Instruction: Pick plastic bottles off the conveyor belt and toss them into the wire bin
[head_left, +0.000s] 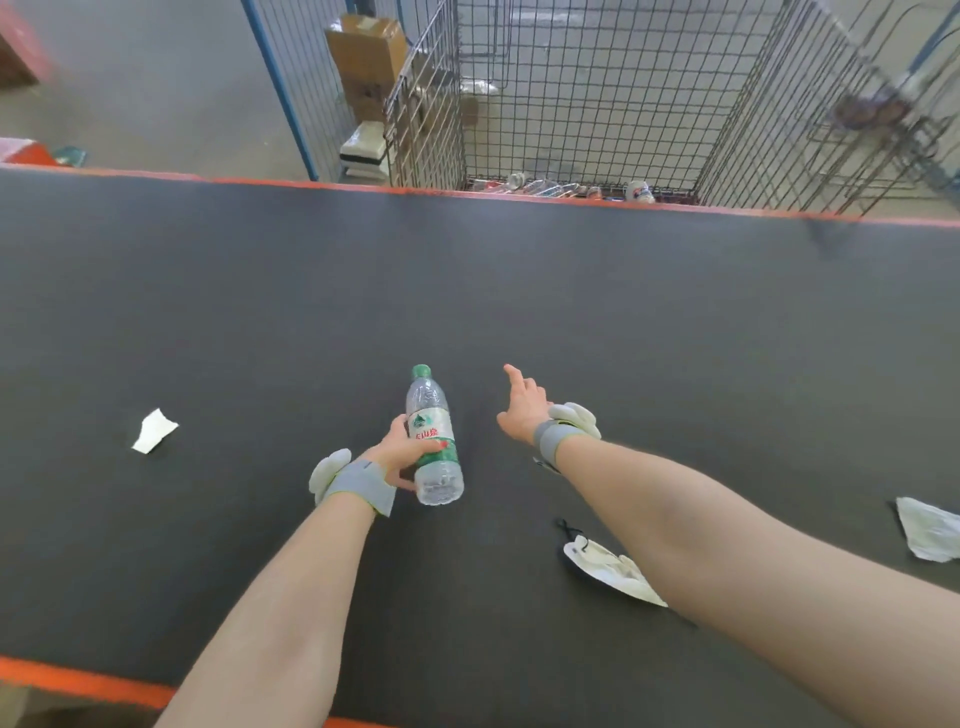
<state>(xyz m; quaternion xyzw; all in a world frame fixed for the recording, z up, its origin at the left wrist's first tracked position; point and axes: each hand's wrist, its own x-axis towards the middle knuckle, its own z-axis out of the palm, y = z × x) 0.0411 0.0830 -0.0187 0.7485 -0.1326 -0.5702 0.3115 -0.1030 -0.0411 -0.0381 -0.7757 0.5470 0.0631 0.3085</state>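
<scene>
One clear plastic bottle (434, 436) with a green cap and green-and-white label, lying over the dark conveyor belt (519, 291), cap pointing toward the far edge. Left hand (402, 449) wrapped around its labelled middle, thumb with red nail across the label. Right hand (522, 410) just beside the bottle and apart from it, loose, holding nothing, index finger stretched toward the far side. Grey wrist bands with pale padded pieces on both forearms.

Wire bin (597, 98) standing beyond the belt's orange far rim, directly ahead; several bottles (550, 188) lying at its bottom, seen through the mesh. Second wire frame at far right, blurred.

Loose items on the belt: torn white paper scrap (154, 431) at left, well apart from the bottle; crumpled white face mask (608, 569) with dark strap, partly under the right forearm; white plastic wrapper (930, 530) at the right edge.

Cardboard box (366, 57) and white stacked packs on the floor behind the belt, left of the bin.
</scene>
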